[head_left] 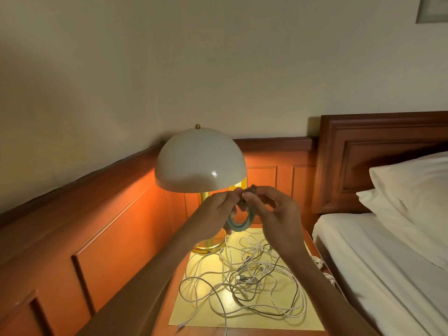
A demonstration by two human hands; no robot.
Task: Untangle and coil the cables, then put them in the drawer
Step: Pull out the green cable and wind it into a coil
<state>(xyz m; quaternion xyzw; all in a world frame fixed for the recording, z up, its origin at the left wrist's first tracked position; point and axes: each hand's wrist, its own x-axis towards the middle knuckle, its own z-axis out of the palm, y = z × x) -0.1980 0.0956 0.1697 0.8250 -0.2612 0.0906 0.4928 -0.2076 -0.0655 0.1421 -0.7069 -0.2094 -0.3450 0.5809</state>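
The left hand (215, 214) grips a small coil of thick grey-green cable (238, 225) to hold its loops together, while the right hand (276, 214) pinches a dark tab (252, 190) at the coil's top, probably a tie being fastened. Below both hands, 1 tangle of thin white and dark cables (247, 282) lies loose on the lamplit wooden nightstand (191, 309).

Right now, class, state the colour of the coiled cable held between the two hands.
The coiled cable is pale grey-green, clearest in the head view.
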